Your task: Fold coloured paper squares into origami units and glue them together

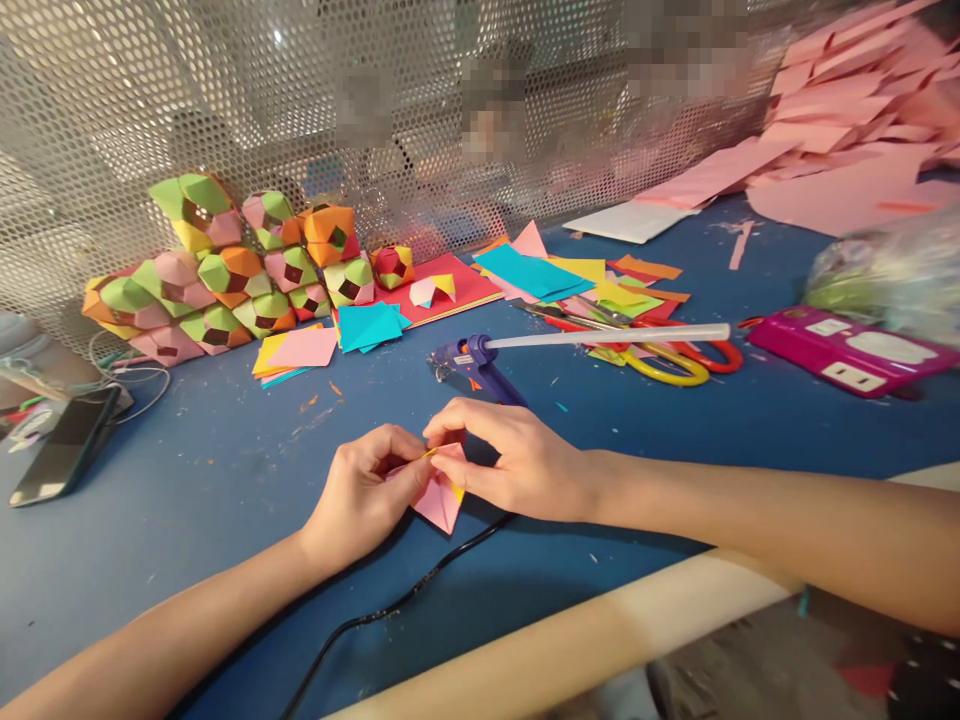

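Note:
Between my two hands is a folded piece of pink and yellow paper (442, 503), its pointed end hanging down over the blue table. My left hand (367, 485) pinches it from the left, thumb and forefinger near its top edge. From the right, my right hand (510, 455) grips the same piece, its fingers meeting the left fingertips. Part of the paper is hidden behind the fingers. Just beyond my right hand lies a purple hot glue gun (480, 368) with a long white glue stick (607, 336) in its back.
Folded paper balls (232, 275) are stacked at the back left. Paper squares (300, 350), scissors (667, 365) and coloured sheets (532, 272) lie beyond my hands. A phone (64, 450) rests left; a magenta power strip (847, 350) sits right. A black cord (397, 605) crosses the table in front.

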Motion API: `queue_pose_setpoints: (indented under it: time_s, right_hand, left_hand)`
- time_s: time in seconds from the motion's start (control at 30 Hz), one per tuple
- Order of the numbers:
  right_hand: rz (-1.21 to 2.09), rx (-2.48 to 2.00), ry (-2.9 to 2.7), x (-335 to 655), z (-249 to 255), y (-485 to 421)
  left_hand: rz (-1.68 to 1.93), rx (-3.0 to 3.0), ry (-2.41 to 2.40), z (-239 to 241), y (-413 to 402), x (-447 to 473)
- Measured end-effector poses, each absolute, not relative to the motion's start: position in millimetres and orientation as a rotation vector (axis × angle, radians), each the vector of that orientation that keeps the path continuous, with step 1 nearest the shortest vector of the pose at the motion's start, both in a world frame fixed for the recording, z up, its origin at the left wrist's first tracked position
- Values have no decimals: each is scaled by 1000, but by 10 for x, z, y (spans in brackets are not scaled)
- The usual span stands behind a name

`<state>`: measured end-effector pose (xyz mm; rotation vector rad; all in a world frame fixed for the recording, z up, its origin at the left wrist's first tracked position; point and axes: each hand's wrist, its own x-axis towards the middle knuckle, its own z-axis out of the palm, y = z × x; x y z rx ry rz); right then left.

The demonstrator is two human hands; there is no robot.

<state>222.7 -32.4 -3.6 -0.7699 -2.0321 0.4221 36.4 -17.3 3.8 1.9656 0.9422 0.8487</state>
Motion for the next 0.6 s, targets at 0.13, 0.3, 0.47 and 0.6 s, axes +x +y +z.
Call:
queue_pose_setpoints:
  time_s: [0.13,0.3,0.47,0.6]
  right_hand:
    - [301,-701,-2051,2225,-101,-278]
    - [232,-621,-2074,2215,-148,-271]
    - [304,-652,-2101,2209,-112,-296]
    - [614,-866,-1931,2231,-19,-270]
  left_hand:
    - [841,2020,913,15,-160,349]
    - [791,2192,878,-10,-171,361]
    - [783,2193,879,-15,-151,399]
    - [936,1902,966,-28,-87,400]
